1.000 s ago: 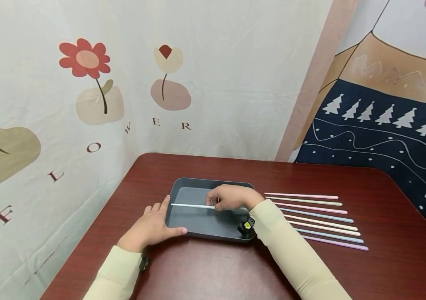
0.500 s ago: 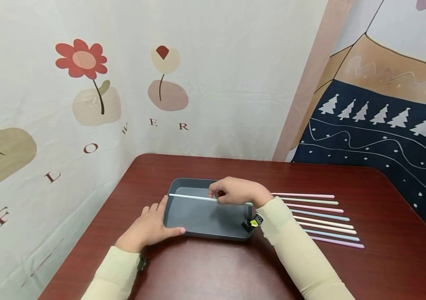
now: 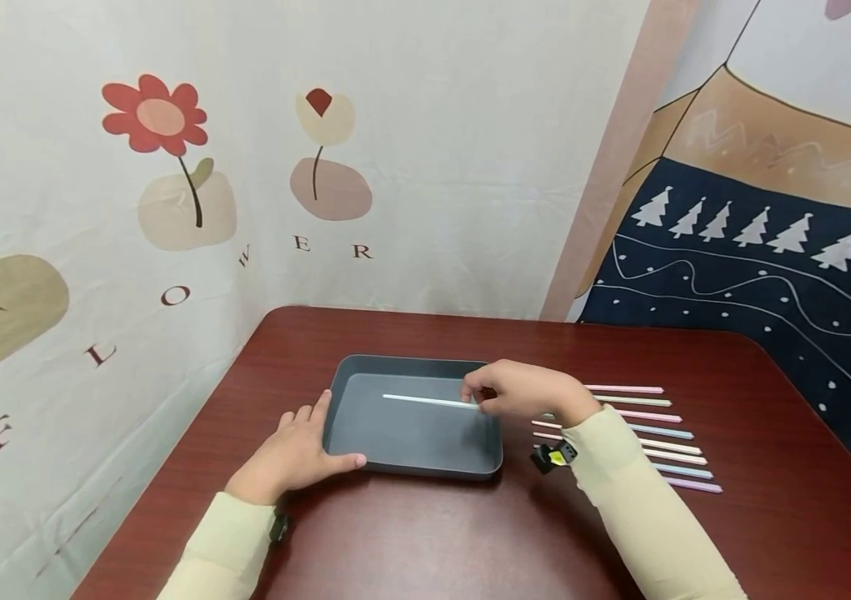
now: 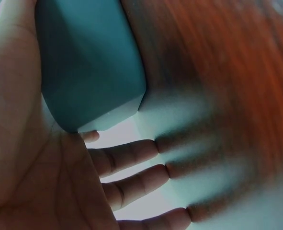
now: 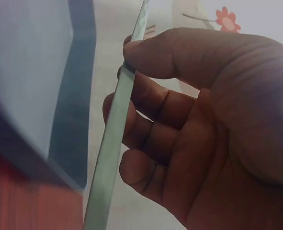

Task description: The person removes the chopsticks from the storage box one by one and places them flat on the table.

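Note:
In the head view my right hand is over the right rim of a dark grey rectangular tray. It pinches a pale green chopstick between thumb and fingertips, and the thin end points left above the tray floor. The right wrist view shows that chopstick running along the fingers, with the thumb pressed on it. My left hand lies at the tray's left side, fingers extended along it and thumb at the front left corner. In the left wrist view the tray's corner sits against the palm of my left hand.
Right of the tray, several pastel chopsticks in pink, green, blue, cream and purple lie in a row on the reddish-brown table, partly covered by my right hand and sleeve. A printed cloth hangs behind the table.
My right hand first moved away from me, then to the right, drawing the chopstick with it so its thin end left the tray's left wall. The left hand keeps its place on the tray.

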{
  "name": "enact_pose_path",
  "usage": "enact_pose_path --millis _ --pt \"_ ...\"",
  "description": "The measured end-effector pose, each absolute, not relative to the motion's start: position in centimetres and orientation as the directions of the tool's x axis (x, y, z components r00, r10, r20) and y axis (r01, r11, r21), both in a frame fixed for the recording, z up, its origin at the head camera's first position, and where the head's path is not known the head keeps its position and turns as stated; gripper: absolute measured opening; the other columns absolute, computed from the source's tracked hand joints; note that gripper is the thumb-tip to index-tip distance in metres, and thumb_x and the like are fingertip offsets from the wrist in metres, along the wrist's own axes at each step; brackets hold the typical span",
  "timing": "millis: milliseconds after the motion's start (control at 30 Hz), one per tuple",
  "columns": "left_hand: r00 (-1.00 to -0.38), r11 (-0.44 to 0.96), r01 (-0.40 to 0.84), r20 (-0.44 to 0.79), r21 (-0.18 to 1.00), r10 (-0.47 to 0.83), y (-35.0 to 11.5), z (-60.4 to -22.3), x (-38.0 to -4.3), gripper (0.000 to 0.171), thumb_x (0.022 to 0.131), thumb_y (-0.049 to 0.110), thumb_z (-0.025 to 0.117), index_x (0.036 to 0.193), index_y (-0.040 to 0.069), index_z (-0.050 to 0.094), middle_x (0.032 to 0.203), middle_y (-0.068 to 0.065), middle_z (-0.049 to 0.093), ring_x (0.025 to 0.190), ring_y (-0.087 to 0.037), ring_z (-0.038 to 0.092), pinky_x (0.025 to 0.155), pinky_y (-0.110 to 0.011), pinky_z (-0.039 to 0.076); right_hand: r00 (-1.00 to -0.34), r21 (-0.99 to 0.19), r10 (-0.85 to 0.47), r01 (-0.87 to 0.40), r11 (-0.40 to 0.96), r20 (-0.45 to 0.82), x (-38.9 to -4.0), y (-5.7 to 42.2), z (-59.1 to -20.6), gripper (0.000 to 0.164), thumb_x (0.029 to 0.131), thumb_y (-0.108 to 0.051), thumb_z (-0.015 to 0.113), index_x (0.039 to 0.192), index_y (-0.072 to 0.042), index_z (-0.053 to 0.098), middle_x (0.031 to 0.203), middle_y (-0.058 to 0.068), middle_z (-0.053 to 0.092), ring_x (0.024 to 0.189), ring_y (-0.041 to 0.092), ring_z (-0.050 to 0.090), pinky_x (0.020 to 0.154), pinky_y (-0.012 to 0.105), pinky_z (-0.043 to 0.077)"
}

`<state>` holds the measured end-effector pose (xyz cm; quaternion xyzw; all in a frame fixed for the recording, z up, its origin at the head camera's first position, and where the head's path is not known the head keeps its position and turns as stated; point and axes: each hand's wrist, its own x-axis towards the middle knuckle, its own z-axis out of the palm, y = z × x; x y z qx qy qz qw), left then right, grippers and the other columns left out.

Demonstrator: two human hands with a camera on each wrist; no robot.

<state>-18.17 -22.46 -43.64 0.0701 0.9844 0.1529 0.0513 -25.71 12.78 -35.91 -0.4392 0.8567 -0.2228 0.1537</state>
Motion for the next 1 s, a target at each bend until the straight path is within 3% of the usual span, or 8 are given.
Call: enact_pose_path --millis 333,700,1000 --pt "-0.984 0.943 0.120 -0.091 0.309 0.155 -22.4 -43.8 -18.1 0.133 0.068 0.084 0.063 0.156 -0.004 0.017 0.142 -0.028 0.043 0.121 -0.045 0.040 0.092 -0.055 0.045 -0.623 -0.517 -0.778 -0.641 0.568 -0.082 -23.8 19.1 -37.3 0.032 0.090 0.002 0.060 0.089 -0.030 0.065 0.076 -0.011 0.056 0.070 0.007 0.053 0.064 0.027 0.047" --pt "-0.983 0.943 0.122 -0.094 0.310 0.158 -22.5 -43.6 -18.1 0.133 0.068 0.085 0.063 0.156 -0.004 0.016 0.142 -0.029 0.042 0.121 -0.045 0.039 0.091 -0.056 0.045 -0.678 -0.546 -0.730 -0.579 0.606 -0.092 -20.9 26.1 -38.2 0.029 0.090 0.007 0.058 0.098 -0.020 0.067 0.079 -0.012 0.054 0.076 0.006 0.053 0.067 0.027 0.046" --pt "-0.981 0.945 0.122 -0.105 0.303 0.161 -22.4 -43.3 -18.2 0.134 0.069 0.085 0.063 0.156 -0.004 0.015 0.142 -0.030 0.041 0.121 -0.046 0.039 0.092 -0.056 0.044 -0.705 -0.582 -0.698 -0.518 0.626 -0.124 -19.2 29.8 -39.6 0.028 0.090 0.004 0.062 0.097 -0.022 0.067 0.081 -0.012 0.056 0.077 0.005 0.053 0.066 0.027 0.045"
